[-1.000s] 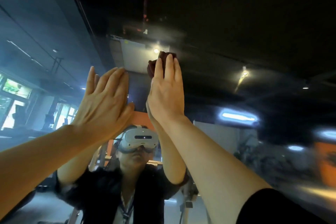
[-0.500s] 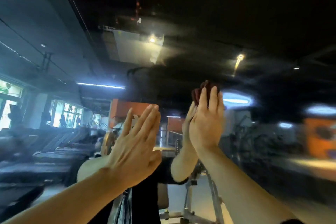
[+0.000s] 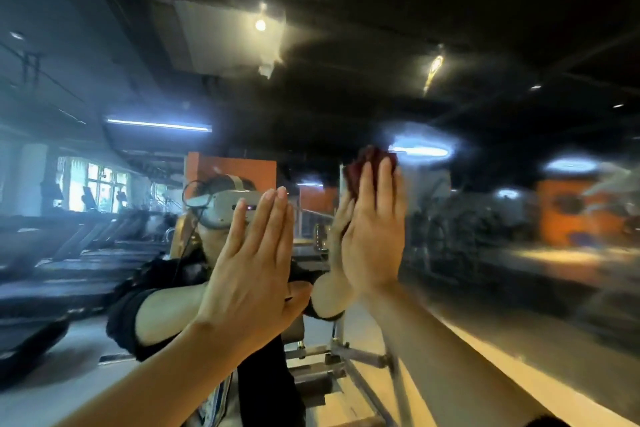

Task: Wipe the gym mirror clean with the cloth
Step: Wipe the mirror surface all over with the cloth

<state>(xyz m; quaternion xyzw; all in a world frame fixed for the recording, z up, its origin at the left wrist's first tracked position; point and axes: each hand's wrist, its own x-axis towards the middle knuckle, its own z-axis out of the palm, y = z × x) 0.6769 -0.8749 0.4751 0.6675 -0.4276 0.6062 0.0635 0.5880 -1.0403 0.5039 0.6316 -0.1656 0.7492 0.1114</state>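
The right hand [image 3: 375, 236], fingers straight, presses a dark red crumpled cloth [image 3: 363, 166] on the large reflective gym mirror [image 3: 519, 253]; the left hand [image 3: 252, 274], flat and apart, seems to touch the glass beside it.

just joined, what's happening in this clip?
A person is wiping a gym mirror. The right hand presses a dark red cloth flat against the glass with straight fingers; the cloth shows above the fingertips. The left hand is open beside it, holding nothing; whether it touches the glass is unclear. The mirror reflects the person, treadmills and ceiling lights.
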